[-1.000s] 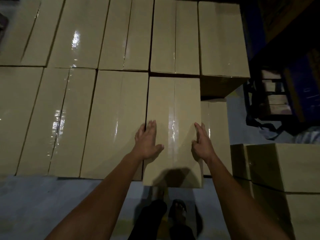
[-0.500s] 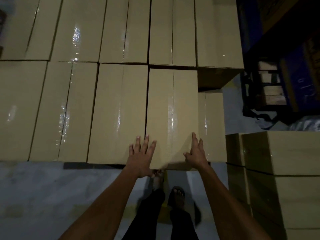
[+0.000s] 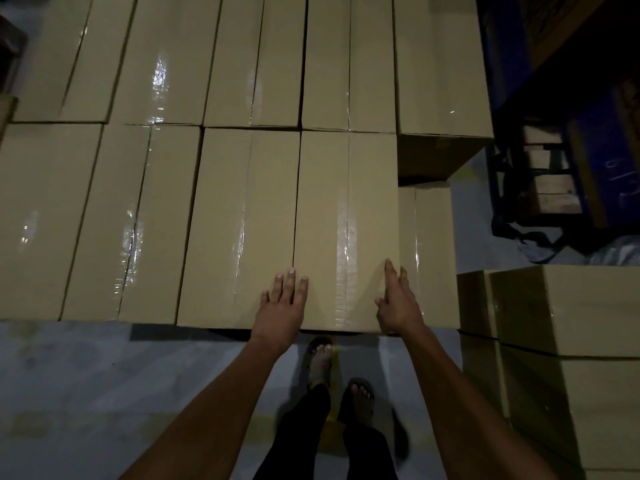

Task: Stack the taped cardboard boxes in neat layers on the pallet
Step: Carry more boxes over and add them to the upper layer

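Both hands lie flat on the top of a tan rectangular cardboard box sealed with a strip of clear glossy tape, which sits in the near row of the top layer of boxes, flush against the neighbouring taped tan box on its left and against the far row of taped tan boxes behind it. The left hand rests palm down at the box's near left corner, fingers straight and slightly spread, straddling the seam between the two boxes and gripping nothing. The right hand rests at the near right edge, fingers extended forward along the edge and also holding nothing. To the right of this box the layer has a gap, where a lower tan cardboard box shows one level down. Further right, a separate stack of tan cardboard boxes stands on the grey concrete floor. The person's feet in dark sandals stand on the floor just in front of the stack. A dark blue rack holding wooden pieces stands at the upper right, dim and hard to make out.
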